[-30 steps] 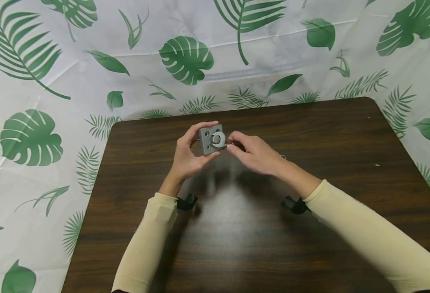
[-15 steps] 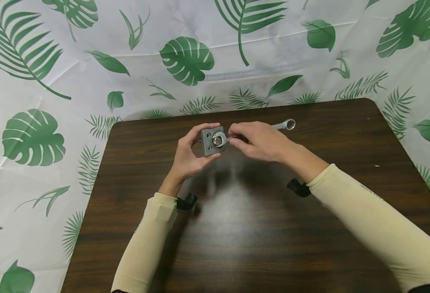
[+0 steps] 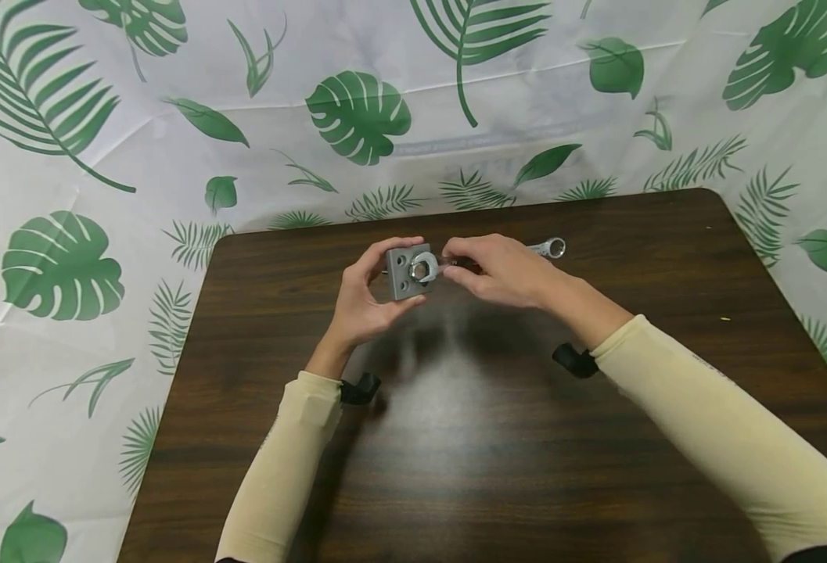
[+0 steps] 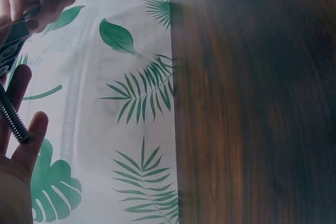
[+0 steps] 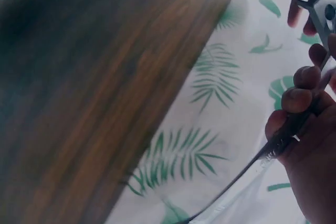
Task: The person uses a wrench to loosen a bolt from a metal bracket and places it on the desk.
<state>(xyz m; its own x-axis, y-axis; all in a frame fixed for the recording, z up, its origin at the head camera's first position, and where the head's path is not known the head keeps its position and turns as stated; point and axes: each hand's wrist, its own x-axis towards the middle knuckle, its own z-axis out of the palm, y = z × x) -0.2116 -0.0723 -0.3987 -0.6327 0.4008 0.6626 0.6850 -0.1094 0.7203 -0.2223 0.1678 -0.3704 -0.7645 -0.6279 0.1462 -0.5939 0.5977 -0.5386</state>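
Observation:
My left hand [image 3: 362, 301] holds a grey square block [image 3: 400, 275] by its edges, thumb below and fingers above. Holes show in the block's face, and a hex bolt head [image 3: 421, 270] sits on it. Behind the block, the threaded bolt shank [image 4: 13, 116] runs down past the fingers in the left wrist view. My right hand [image 3: 501, 270] grips a combination wrench [image 5: 281, 142] by its shaft. The wrench's open end [image 3: 433, 263] lies around the bolt head, while its ring end [image 3: 555, 248] sticks out beyond the right hand. Much of the shaft is hidden by the fingers.
Both hands are above a dark wood-grain table [image 3: 455, 469]. Behind it hangs a white sheet [image 3: 441, 141] printed with green leaves. Black straps with mounts [image 3: 573, 360] stick out at the wrists. A tiny yellow speck [image 3: 725, 318] lies on the right of the table.
My right hand has risen, swinging the wrench's ring end up into view, then slightly down over the last half second. The left hand and block have barely moved.

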